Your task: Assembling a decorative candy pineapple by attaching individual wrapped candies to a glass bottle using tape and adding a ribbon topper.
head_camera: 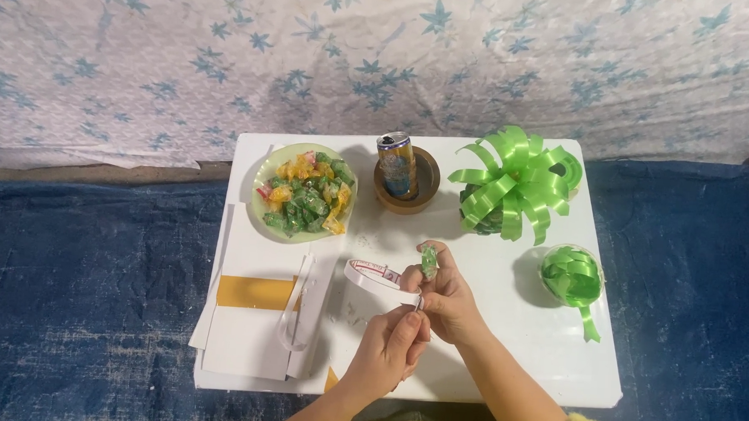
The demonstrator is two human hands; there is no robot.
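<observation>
Pinching a white strip (379,279), both hands' fingers (411,323) work over a white table (486,362) on blue flooring (80,289).

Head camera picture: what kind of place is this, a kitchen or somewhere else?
Probably a home craft corner on the floor, not a kitchen. A low white table stands on a blue mat against a flowered cloth, with a green ribbon bow and a plate of wrapped sweets on it.

The ribbon bow (517,182) is glossy green plastic, the candies (307,194) wear shiny wrappers, the can (397,163) is printed metal, and the low table (521,346) is smooth matt white.
</observation>
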